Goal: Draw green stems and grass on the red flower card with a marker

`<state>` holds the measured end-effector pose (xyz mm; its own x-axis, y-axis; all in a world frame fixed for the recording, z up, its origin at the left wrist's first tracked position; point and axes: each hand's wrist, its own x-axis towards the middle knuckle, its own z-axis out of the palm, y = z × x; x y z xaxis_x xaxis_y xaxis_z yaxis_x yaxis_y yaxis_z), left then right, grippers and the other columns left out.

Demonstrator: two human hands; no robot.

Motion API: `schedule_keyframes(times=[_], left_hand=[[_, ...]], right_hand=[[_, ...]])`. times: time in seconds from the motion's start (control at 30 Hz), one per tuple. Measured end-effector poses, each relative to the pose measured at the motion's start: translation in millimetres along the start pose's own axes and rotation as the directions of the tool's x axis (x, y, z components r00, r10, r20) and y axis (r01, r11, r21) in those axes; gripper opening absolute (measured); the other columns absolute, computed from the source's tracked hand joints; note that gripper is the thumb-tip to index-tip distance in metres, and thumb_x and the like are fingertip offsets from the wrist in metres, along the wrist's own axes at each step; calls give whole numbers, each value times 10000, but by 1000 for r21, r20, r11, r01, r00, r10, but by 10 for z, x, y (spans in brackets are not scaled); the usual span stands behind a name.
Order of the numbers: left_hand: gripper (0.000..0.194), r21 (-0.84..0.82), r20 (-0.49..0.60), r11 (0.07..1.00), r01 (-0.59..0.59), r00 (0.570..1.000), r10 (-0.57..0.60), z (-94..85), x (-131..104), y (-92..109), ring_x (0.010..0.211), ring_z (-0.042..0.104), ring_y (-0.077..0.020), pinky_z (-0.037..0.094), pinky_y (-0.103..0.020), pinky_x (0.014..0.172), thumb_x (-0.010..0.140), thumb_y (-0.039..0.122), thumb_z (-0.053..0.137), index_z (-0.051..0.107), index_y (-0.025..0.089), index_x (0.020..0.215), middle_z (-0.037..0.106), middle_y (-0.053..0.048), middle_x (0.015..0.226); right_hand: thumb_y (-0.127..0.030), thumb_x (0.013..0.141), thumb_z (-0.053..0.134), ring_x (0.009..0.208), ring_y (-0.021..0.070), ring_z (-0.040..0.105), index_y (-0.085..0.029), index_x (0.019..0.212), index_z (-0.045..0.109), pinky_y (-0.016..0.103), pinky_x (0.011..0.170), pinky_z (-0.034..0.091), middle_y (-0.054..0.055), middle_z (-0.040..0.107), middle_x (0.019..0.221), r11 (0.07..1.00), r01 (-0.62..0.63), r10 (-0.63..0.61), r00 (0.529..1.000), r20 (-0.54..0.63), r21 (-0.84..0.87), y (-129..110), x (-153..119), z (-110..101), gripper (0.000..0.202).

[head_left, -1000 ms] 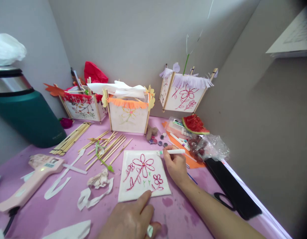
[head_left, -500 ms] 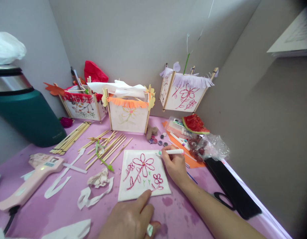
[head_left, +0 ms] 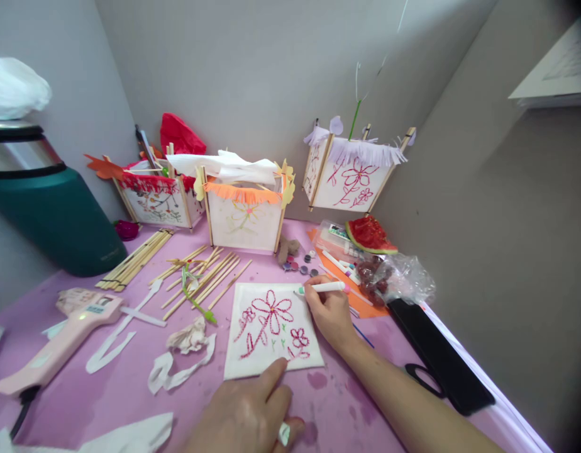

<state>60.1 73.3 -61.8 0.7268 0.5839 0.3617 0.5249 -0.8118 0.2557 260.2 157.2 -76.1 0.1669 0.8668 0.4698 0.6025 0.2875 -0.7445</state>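
Observation:
A square white fabric panel (head_left: 241,365) lies flat on the purple tabletop, bearing dark pink flowers and small green marks. My right hand (head_left: 329,313) pinches a white marker (head_left: 329,287) with a green tip, which points left at the panel's upper right corner. Whether the tip touches the fabric I cannot tell. From below, my left hand (head_left: 253,406) rests its index finger on the panel's lower edge. Its other fingers are curled around a small pale green and white piece that looks like a marker cap (head_left: 283,434).
Wooden sticks (head_left: 219,277), white strips (head_left: 196,371) and a pink glue gun (head_left: 64,346) lie left. Behind stand decorated lanterns (head_left: 243,220), one hanging lantern (head_left: 349,179) among them. A teal bottle (head_left: 59,214) is far left. Markers (head_left: 340,267) and a long black object (head_left: 441,358) lie right.
The marker and my right hand have shifted very slightly left. My left hand holds the same place at the panel's lower edge. The whole view has moved a little.

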Motion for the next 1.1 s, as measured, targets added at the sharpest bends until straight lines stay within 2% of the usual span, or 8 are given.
schedule_keyframes(times=[0.3, 0.6, 0.8, 0.93, 1.1], left_hand=[[213, -7, -17, 1000, 12, 1000, -12, -1, -12, 3, 570, 654, -139, 528, -228, 514, 902, 280, 439, 621, 186, 845, 688, -104, 1047], [205, 43, 57, 999, 10, 998, -13, -13, -3, 6, 572, 662, -145, 535, -233, 517, 891, 266, 447, 624, 178, 837, 688, -113, 1062], [197, 35, 64, 999, 12, 998, -14, -10, -10, 6, 575, 661, -150, 536, -240, 519, 887, 256, 444, 618, 176, 840, 683, -118, 1074], [180, 53, 54, 999, -1, 999, -2, 11, -14, -3, 581, 665, -144, 539, -229, 528, 878, 257, 463, 619, 176, 837, 692, -111, 1055], [173, 78, 92, 997, -11, 996, 4, 33, -10, -7, 577, 678, -187, 559, -288, 507, 853, 235, 477, 636, 167, 838, 692, -135, 1063]], right_hand=[[-262, 836, 496, 512, 121, 482, -174, 715, 584, 235, 509, 372, -17, 538, 596, 1000, 10, -10, 1000, 20, -8, 0, 11, 9, 174], [-256, 845, 491, 511, 124, 485, -172, 738, 588, 239, 521, 371, -20, 534, 591, 1000, -2, 2, 1000, 16, -21, 7, 11, 6, 167], [-262, 846, 493, 518, 128, 490, -169, 741, 594, 245, 533, 375, -20, 537, 581, 998, -27, 26, 999, -28, -56, 10, 14, 3, 173], [-263, 840, 499, 526, 121, 484, -168, 719, 585, 235, 521, 375, -14, 538, 613, 1000, 15, -15, 1000, 11, -18, 2, 9, -2, 176], [-264, 831, 499, 547, 135, 497, -168, 723, 577, 236, 518, 381, -8, 532, 597, 1000, 22, -23, 999, 46, 21, -10, 2, 6, 165]])
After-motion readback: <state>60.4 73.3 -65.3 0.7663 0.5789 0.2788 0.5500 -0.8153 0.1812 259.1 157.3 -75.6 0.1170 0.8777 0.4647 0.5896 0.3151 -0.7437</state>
